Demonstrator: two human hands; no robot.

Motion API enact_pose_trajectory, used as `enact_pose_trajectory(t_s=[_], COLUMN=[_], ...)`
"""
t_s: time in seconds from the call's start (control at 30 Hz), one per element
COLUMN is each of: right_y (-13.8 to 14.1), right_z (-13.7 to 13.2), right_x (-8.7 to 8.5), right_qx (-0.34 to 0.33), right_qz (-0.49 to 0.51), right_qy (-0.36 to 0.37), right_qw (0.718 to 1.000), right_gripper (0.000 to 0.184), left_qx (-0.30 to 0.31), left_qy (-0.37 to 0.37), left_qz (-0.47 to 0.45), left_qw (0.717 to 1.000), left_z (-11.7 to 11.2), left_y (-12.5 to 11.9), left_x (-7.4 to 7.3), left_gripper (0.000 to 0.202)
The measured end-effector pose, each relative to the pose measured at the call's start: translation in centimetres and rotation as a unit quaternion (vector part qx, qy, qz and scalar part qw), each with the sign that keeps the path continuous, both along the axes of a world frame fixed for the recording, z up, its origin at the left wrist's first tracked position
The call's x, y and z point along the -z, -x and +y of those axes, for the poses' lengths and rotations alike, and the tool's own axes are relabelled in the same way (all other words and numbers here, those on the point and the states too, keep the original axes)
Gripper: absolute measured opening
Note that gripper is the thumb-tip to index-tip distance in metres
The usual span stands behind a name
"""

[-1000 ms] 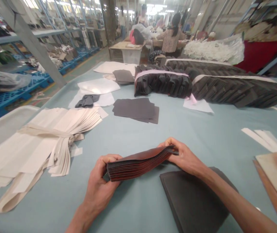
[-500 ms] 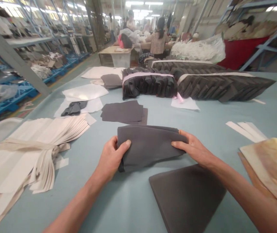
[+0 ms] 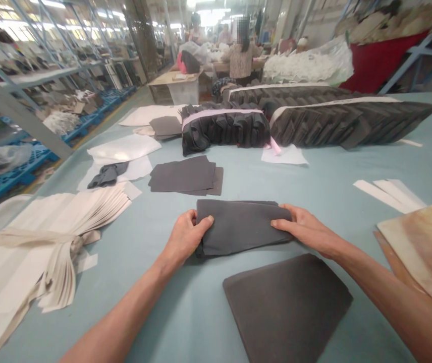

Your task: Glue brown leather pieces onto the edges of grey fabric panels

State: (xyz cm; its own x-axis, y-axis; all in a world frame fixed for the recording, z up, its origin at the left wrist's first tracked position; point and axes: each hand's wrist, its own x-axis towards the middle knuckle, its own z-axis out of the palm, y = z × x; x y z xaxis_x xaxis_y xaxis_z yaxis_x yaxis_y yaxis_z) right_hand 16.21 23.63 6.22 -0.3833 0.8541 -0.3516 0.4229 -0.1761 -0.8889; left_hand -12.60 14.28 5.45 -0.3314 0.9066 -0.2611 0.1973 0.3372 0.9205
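Note:
A small stack of dark grey cut pieces (image 3: 238, 224) lies grey side up on the pale blue table (image 3: 314, 191), gripped at both ends. My left hand (image 3: 185, 234) pinches its left edge, thumb on top. My right hand (image 3: 305, 229) clasps its right edge, fingers over the top. Just in front of my hands lies a larger flat stack of dark grey pieces (image 3: 286, 302).
A tied bundle of cream pieces (image 3: 45, 237) lies at left, and a loose grey stack (image 3: 183, 176) sits behind my hands. Long black bundles (image 3: 307, 121) cross the far table. Tan sheets (image 3: 424, 252) lie at right. A person works at a far bench; shelving runs along the left.
The stack was held edge-up with its reddish-brown side showing; it has been turned grey side up and lowered flat onto the table, a little farther from me.

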Motion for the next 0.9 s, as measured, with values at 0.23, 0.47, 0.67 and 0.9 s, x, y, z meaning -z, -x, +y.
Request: enact_pose_trajectory(t_s=[0.23,0.47,0.67,0.9], right_y=[0.4,1.3,1.5,1.4], right_z=[0.9,1.7,2.2,1.8], right_x=[-0.1,0.0,0.1,0.2], right_qx=[-0.004,-0.012,-0.028,-0.011], right_qz=[-0.027,-0.063,-0.193,-0.231], right_qy=[-0.004,-0.026,-0.111,-0.168], right_qw=[1.0,0.998,0.974,0.958], right_gripper=[0.051,0.038,0.035,0.034], left_qx=[0.016,0.026,0.031,0.037], left_qy=[0.007,0.024,0.05,0.077], left_qz=[0.045,0.13,0.211,0.275], left_qw=[0.999,0.991,0.976,0.958], left_z=[1.5,2.2,2.0,2.0], left_y=[0.7,1.0,1.0,0.7], left_x=[0.2,-0.2,-0.8,-1.2], left_gripper=[0.044,0.037,0.036,0.039])
